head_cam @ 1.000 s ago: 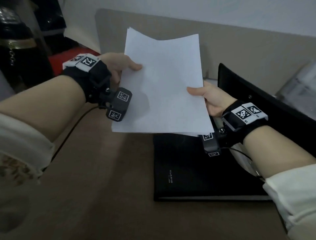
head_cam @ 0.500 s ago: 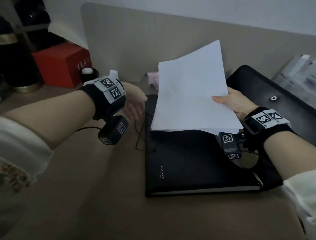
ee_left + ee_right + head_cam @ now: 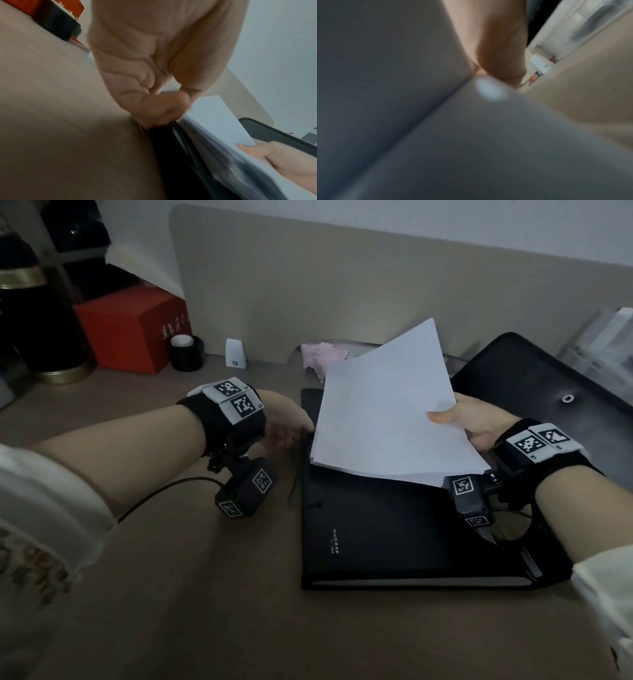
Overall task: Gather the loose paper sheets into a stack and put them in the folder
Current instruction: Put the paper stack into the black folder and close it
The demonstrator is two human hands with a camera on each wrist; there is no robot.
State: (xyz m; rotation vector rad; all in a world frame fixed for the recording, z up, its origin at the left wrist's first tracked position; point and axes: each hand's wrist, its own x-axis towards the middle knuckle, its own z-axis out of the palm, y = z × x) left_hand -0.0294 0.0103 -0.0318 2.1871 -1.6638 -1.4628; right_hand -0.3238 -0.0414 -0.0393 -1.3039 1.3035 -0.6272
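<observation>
Going left to right on your desk (image 3: 212,628): gold-rimmed black container (image 3: 37,320) far left, then a red box (image 3: 133,328), a black roll of tape (image 3: 186,352) and a small white gadget (image 3: 235,353) along the beige divider (image 3: 342,292), with something pink and crumpled (image 3: 320,356) behind the paper. From the head view your left hand (image 3: 286,422) just looks parked at the folder's left edge, but the left wrist view shows more: your fingers (image 3: 154,108) are curled and pinching the black edge of the folder (image 3: 394,535) where it meets the desk. The stack of paper (image 3: 387,412) sits tilted above the folder's open pocket, lower edge down near it; whether it's actually inside yet, I can't tell. Your right hand (image 3: 476,422) grips the stack's right edge, thumb on top, which both the head and left wrist views show. The right wrist view is mostly blurry grey paper plus a bit of finger. The folder's flap (image 3: 548,392) lies open to the right, snap button showing, and some pale clutter (image 3: 609,344) sits at far right.
</observation>
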